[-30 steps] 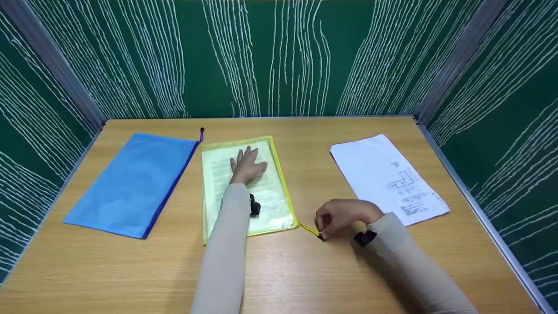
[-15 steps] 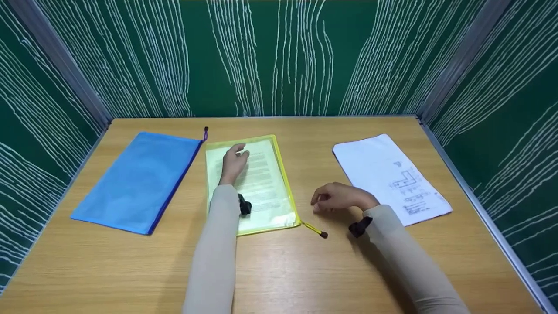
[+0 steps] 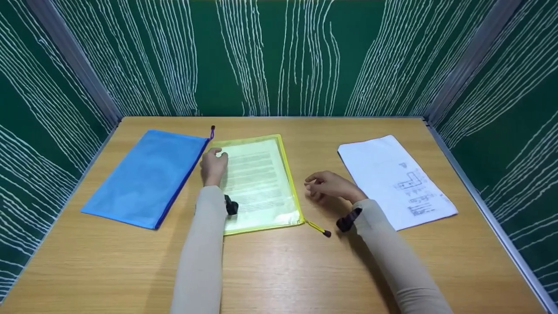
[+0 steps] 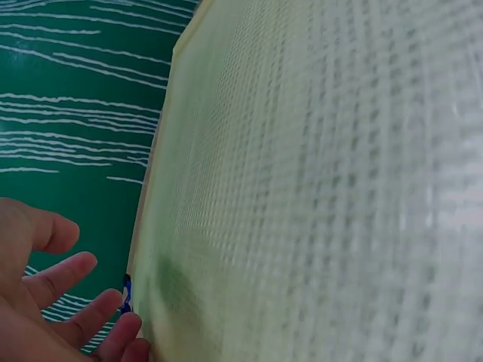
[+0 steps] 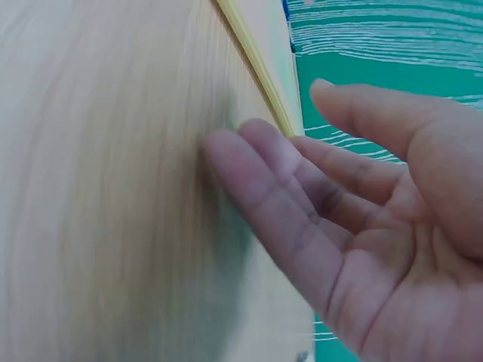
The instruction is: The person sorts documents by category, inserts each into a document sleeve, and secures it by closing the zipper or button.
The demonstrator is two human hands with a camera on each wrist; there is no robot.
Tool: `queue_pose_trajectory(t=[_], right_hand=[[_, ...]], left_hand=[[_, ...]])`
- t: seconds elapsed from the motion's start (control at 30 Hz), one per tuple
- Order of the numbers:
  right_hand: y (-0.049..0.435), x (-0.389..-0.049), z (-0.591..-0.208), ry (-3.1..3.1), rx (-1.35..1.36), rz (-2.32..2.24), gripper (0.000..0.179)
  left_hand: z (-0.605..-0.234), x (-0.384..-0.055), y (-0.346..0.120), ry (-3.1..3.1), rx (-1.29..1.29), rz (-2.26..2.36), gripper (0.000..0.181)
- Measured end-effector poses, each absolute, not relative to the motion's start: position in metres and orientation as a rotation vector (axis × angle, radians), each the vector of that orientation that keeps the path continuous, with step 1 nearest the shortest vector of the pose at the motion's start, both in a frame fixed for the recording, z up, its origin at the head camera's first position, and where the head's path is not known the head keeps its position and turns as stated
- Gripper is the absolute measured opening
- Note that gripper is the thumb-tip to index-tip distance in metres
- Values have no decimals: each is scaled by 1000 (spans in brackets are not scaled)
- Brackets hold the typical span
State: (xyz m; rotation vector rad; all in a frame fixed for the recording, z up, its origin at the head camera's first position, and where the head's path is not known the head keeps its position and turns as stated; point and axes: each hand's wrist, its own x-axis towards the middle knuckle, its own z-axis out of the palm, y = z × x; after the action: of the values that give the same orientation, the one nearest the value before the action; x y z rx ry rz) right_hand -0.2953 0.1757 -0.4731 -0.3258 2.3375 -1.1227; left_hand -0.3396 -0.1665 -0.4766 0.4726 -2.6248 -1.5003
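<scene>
A yellow-edged clear zip folder (image 3: 257, 183) with a printed sheet inside lies in the middle of the table; its yellow zipper pull (image 3: 318, 228) sticks out at the near right corner. My left hand (image 3: 213, 167) is over the folder's far left part, fingers loosely bent and holding nothing. In the left wrist view the left fingers (image 4: 83, 320) are spread beside the folder's mesh surface (image 4: 302, 181). My right hand (image 3: 333, 185) hovers between the folder and the white papers, relaxed. Nothing lies in the right palm (image 5: 407, 264) in the right wrist view.
A blue zip folder (image 3: 148, 179) with a purple pull (image 3: 212, 132) lies on the left. White papers (image 3: 392, 179) with a printed drawing lie on the right. Green walls (image 3: 305, 56) with white lines stand behind and beside the wooden table (image 3: 279, 270).
My right hand has let go of the yellow zipper pull and moved away from it, up and left. The left hand has lifted from spread on the folder and shifted left.
</scene>
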Motion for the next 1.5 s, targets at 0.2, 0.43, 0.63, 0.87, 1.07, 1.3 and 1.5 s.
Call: queue_pose_trajectory(t=[0.2, 0.43, 0.63, 0.87, 1.07, 1.3, 1.5], right_hand=[[171, -303, -481, 2265, -262, -1285, 45], [156, -309, -485, 2197, -160, -1403, 48], [140, -306, -483, 2182, -153, -1405, 46], [130, -302, -481, 2200, -175, -1414, 53], [124, -299, -485, 2211, -174, -1414, 58], [131, -298, -495, 2157, -147, -1505, 61], [139, -297, -499, 2109, -153, -1548, 52]], left_hand=[[-470, -334, -180, -2699, 514, -1563, 51], [-464, -329, -191, -2804, 513, -1655, 63], [-458, -327, -198, -2904, 500, -1757, 75], [-460, -329, -201, -2872, 517, -1878, 76], [-466, -330, -201, -2863, 507, -1908, 79], [-474, -333, -196, -2881, 404, -1809, 36], [-476, -331, -186, -2795, 312, -1888, 58]])
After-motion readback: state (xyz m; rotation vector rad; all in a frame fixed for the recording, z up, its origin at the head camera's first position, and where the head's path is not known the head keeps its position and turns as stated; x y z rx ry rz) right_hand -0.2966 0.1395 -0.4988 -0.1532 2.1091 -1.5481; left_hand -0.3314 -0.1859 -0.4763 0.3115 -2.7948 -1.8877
